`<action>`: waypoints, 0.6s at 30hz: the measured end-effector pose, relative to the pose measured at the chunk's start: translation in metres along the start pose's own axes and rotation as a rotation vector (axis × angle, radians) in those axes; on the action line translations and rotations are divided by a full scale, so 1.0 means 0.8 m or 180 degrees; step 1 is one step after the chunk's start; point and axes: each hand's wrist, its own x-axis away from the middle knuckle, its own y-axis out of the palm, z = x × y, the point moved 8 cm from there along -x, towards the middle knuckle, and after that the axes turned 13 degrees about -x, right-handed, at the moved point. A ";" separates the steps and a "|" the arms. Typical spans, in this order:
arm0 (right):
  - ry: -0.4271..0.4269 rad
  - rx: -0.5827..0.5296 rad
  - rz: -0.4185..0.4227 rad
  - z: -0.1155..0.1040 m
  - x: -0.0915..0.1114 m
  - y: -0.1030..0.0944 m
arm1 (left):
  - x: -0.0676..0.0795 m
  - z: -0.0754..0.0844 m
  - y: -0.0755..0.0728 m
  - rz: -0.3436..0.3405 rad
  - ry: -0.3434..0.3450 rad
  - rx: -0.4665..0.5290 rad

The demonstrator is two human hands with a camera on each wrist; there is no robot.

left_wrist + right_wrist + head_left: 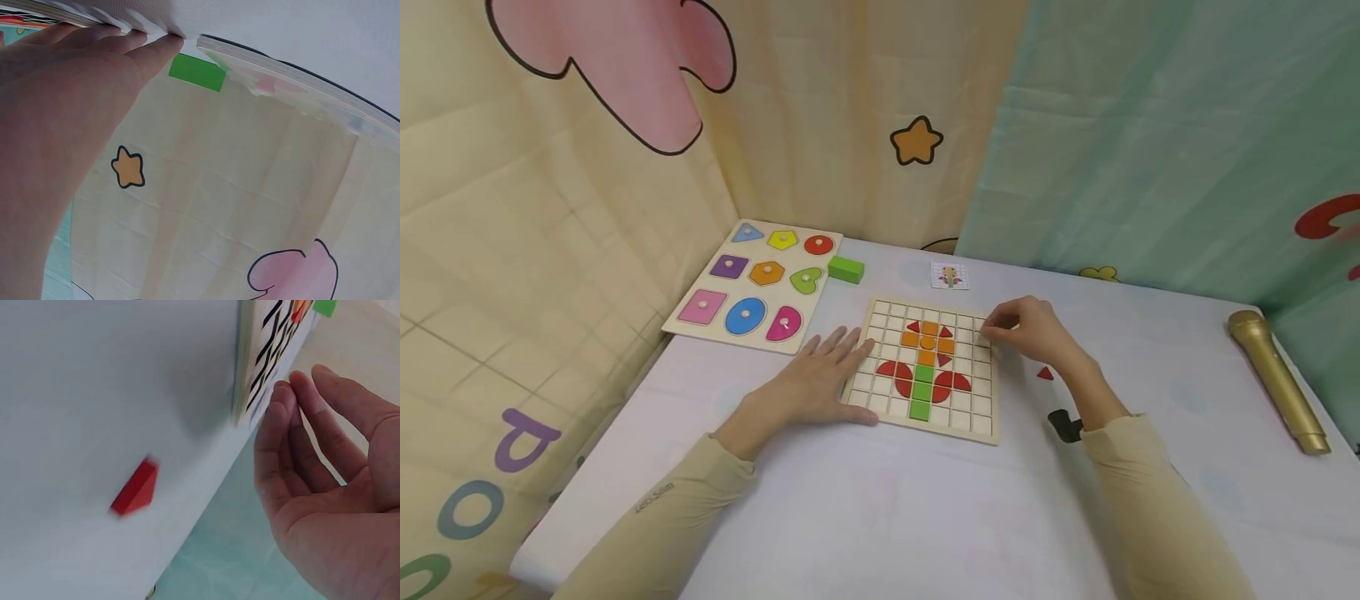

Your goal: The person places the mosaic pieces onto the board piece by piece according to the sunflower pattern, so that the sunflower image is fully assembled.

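Note:
A wooden grid board (981, 406) lies mid-table, bearing a flower pattern of orange squares around an orange circle (928, 342), green squares (920, 409), red curved pieces (956, 381) and three red triangles. My left hand (808, 387) rests at the board's left side with its fingers spread, thumb along the lower left corner. Over the upper right edge is my right hand (1033, 329). In the right wrist view its fingers (275, 434) are loosely bent, thumb apart from them, and I see nothing between them. A loose red triangle (1045, 372) lies right of the board.
A shape-puzzle board (718, 329) with knobbed pieces lies at the back left, a green block (846, 269) beside it. A small pattern card (950, 276) sits behind the grid. A black object (1063, 426) is near my right sleeve, and a gold microphone (1277, 379) lies far right.

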 end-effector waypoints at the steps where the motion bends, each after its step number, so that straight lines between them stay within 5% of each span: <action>1: 0.0026 0.0044 -0.0002 0.004 0.007 -0.004 | 0.000 -0.001 0.000 0.0001 -0.0004 -0.0004; 9: 0.0271 0.0456 0.0076 0.034 0.059 -0.038 | 0.000 0.000 0.000 -0.0009 0.0012 0.0031; 18: 0.0355 0.0307 0.0160 0.048 0.074 -0.030 | 0.001 -0.001 0.000 -0.0015 0.0007 0.0030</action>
